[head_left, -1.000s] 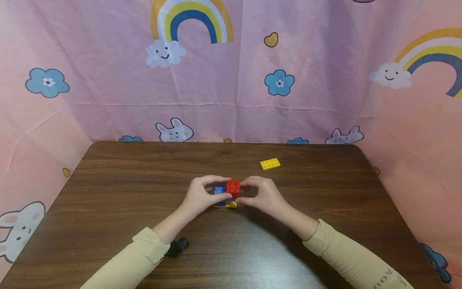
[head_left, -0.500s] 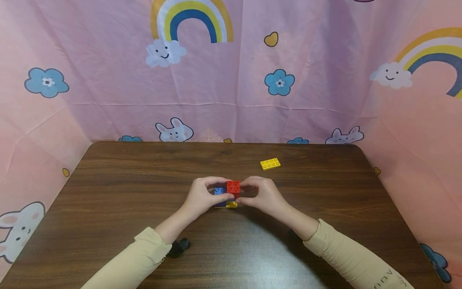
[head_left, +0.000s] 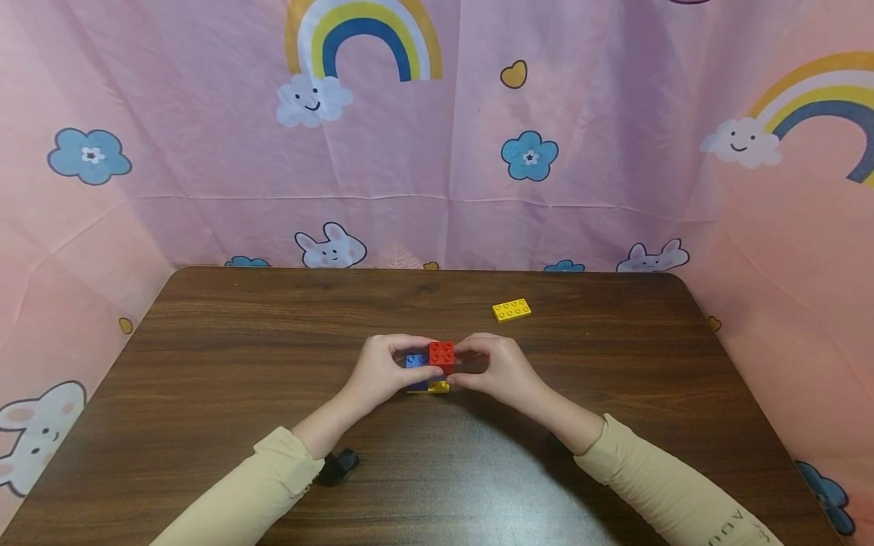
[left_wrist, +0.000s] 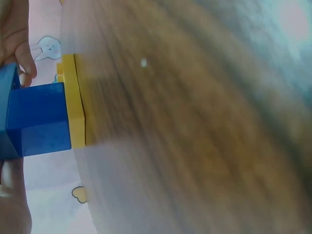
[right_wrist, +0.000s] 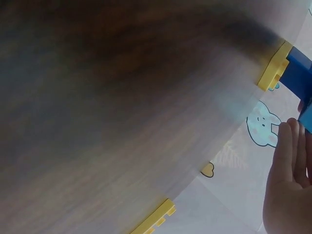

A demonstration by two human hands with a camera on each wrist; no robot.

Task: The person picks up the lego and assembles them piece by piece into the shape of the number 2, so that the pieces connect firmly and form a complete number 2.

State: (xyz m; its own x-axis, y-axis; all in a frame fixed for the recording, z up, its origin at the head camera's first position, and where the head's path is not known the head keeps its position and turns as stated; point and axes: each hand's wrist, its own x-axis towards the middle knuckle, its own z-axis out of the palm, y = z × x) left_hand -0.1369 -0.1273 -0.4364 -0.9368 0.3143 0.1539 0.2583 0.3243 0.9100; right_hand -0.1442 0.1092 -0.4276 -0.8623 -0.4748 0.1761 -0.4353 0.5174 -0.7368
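Observation:
A red brick (head_left: 441, 353) is the top of a small stack, above blue bricks (head_left: 416, 362) and a yellow plate (head_left: 438, 387). My left hand (head_left: 382, 373) has its thumb in front of the red brick and its fingers behind. From the right, my right hand (head_left: 501, 370) holds the stack by the red brick's side, thumb low. In the left wrist view a blue brick (left_wrist: 40, 118) stands between the yellow plate (left_wrist: 74, 101) and another blue brick. The right wrist view shows the yellow plate (right_wrist: 274, 66) beneath blue. Fingers partly hide the contact points.
A loose yellow brick (head_left: 511, 310) lies behind and right of the hands on the brown table (head_left: 273, 318). A black object (head_left: 337, 468) is beside the left sleeve cuff. Patterned pink cloth (head_left: 423, 152) hangs around the table's back and sides.
The left hand and the stack have shifted very slightly toward the near edge since the earliest frame. The right hand has stayed in place.

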